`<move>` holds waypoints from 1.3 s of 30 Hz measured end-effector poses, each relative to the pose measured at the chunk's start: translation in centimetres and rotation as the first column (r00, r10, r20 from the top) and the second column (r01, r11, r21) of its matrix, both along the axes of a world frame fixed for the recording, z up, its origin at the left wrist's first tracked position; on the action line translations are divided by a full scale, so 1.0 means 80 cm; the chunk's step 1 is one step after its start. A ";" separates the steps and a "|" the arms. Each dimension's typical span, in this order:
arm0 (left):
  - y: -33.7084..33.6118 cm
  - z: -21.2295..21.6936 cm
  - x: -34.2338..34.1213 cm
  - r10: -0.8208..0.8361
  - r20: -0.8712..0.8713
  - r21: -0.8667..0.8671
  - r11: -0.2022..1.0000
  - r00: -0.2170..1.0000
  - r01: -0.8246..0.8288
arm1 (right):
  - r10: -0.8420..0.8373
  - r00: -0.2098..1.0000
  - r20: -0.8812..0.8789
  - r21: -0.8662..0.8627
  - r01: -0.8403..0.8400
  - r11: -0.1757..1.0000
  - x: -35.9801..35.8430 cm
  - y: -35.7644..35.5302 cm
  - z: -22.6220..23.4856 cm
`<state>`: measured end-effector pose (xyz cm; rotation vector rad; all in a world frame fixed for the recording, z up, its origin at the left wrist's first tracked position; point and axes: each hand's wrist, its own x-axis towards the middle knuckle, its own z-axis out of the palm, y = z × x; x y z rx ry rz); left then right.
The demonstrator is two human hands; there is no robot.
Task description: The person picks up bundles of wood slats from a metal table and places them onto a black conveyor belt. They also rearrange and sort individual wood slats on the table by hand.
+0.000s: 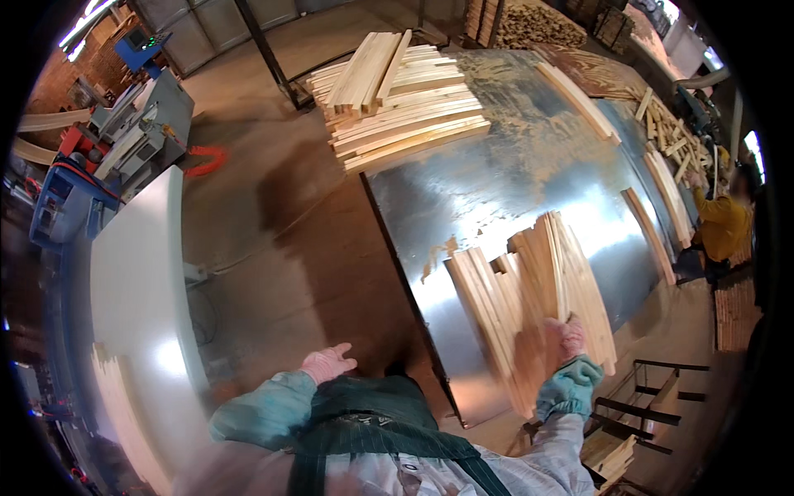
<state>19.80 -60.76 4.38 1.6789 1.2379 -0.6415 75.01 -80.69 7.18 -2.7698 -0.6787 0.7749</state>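
Note:
My right hand (pixel 566 337), in a pink glove, is closed around the near end of a narrow wooden strip (pixel 560 277). That strip lies over a loose pile of pale wooden strips (pixel 496 310), which fans out near the front corner of a metal-topped table (pixel 405 202). Off the table's left edge, my left hand (pixel 329 364) hangs in the air in front of my apron. It wears a pink glove too, its fingers are stretched out and nothing is in it.
A taller stack of strips (pixel 405 103) stands at the table's far left corner. Single boards (pixel 579 101) lie along its right side. To my left is a white-topped table (pixel 136 256) with strips on it. A co-worker in yellow (pixel 724 223) stands at far right, above a metal rack (pixel 641 405).

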 end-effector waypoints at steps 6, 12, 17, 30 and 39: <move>0.035 0.023 0.044 0.051 0.086 0.011 0.999 0.995 -0.053 | -0.073 0.989 -0.132 0.903 0.150 0.402 -0.048 0.100 0.073; 0.072 0.053 0.077 0.032 0.082 0.019 0.999 0.996 -0.034 | -0.039 0.995 0.095 0.977 -0.085 0.197 -0.065 0.115 0.115; 0.138 0.041 0.071 0.115 0.157 0.039 0.992 0.981 -0.123 | -0.196 0.972 0.131 0.913 -0.042 0.406 -0.084 0.110 0.038; 0.625 0.035 0.143 0.203 0.805 0.231 0.758 0.557 -0.610 | 0.318 0.776 0.545 0.191 -0.484 0.854 -0.154 0.432 0.179; 0.819 0.087 0.211 0.049 0.461 0.481 0.826 0.886 -0.295 | 0.790 0.259 0.556 -0.057 -0.936 0.346 -0.073 0.676 0.174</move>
